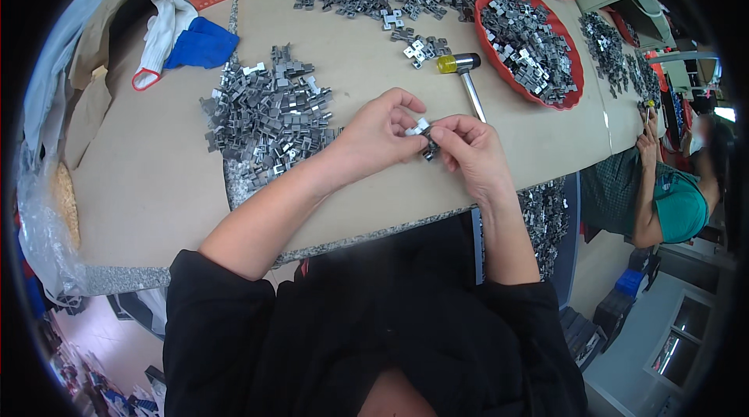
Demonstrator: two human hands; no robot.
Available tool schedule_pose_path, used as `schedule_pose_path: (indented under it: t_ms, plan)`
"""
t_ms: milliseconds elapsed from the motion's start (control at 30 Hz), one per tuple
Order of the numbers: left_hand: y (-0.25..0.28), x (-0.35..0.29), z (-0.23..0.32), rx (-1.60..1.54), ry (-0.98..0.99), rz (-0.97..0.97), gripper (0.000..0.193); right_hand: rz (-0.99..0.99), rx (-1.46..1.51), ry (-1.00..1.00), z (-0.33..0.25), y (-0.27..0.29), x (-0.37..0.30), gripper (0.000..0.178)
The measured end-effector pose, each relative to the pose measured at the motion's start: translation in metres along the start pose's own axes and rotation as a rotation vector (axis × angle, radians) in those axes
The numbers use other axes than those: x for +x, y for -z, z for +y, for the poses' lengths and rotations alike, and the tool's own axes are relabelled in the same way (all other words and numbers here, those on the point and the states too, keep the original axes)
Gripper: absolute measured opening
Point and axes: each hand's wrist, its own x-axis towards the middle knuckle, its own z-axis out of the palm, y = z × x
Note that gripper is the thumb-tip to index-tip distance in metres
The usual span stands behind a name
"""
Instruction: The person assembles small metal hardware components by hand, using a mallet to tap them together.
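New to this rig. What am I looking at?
There's no machine: these are someone's bare hands. The single picture comes from the left of two head-worn fisheye cameras, looking down, so edges bend near its rim.

The left hand and right hand hold a small metal piece between their fingers. On the table lie heaps of metal parts, a yellow-tipped hammer and a red dish of parts. Another person is at right.

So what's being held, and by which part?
At least one small metal piece, between the left hand and right hand; the exact grip is hidden.
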Motion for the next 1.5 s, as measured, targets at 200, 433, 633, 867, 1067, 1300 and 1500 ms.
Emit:
schedule_pose_path:
  t_ms: [200, 433, 633, 867, 1067, 1300, 1500]
  plan:
    - [-0.001, 0.004, 0.001, -0.123, 0.121, -0.082, 0.021, 0.171, 0.231, 0.131, 0.008, -0.006, 0.0, 0.017]
    - [0.0, 0.003, -0.002, -0.048, 0.103, -0.002, 0.02, 0.064, 0.124, -0.004, 0.002, 0.003, 0.004, 0.018]
    - [-0.003, 0.003, 0.002, 0.012, 0.122, -0.009, 0.019, 0.068, 0.072, 0.013, 0.004, 0.003, 0.002, 0.019]
    - [0.001, 0.002, 0.002, -0.061, 0.159, -0.038, 0.02, -0.029, 0.037, -0.025, 0.001, 0.008, 0.002, 0.019]
    - [0.004, 0.003, 0.004, -0.12, 0.189, -0.07, 0.02, -0.021, 0.063, 0.013, 0.005, 0.006, 0.0, 0.017]
    - [0.004, 0.006, 0.002, -0.132, 0.193, -0.072, 0.021, 0.048, 0.086, 0.064, 0.004, -0.003, -0.003, 0.015]
    - [-0.011, -0.001, -0.008, 0.199, -0.191, 0.262, 0.035, 0.273, 0.19, 0.064, 0.002, -0.012, 0.0, 0.019]
